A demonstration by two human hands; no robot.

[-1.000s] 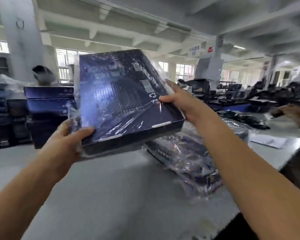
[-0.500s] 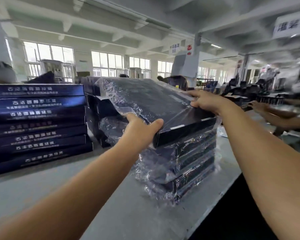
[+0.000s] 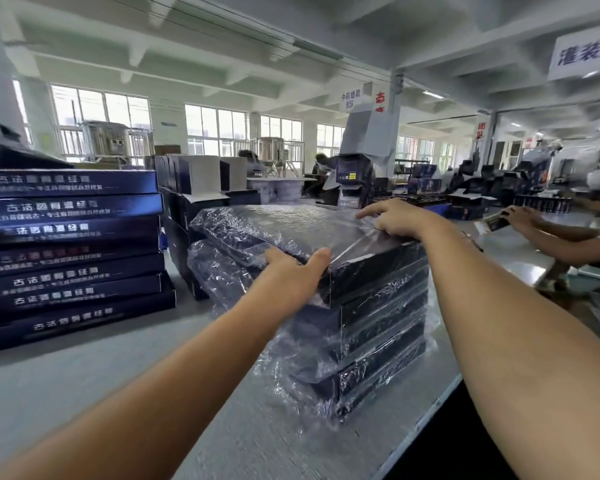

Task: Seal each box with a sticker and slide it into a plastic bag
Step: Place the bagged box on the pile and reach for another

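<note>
Two hands on the top bagged box (image 3: 312, 233), which sits on the stack of bagged boxes (image 3: 378, 341) near the surface's (image 3: 84, 393) right edge. Left hand (image 3: 291, 275) grips the box's near-left corner, thumb up over the top edge, fingers curled loosely on the plastic, likely squaring it with the stack. Right hand (image 3: 395, 220) rests flat on the right side of the top, index finger stretched out, other fingers bent, pressing down and not gripping, probably to flatten the plastic bag (image 3: 222, 223) and settle the box. Bag slack bunches at the far-left end. Unbagged dark blue boxes (image 3: 70, 254) are stacked at the surface's left edge, well apart, presumably waiting for stickers. Half a second earlier the box was tilted above the stack in both hands; now it lies level on it, and the right hand has moved from the edge onto the top. Another person's hands (image 3: 520, 216) work at the far right.
</note>
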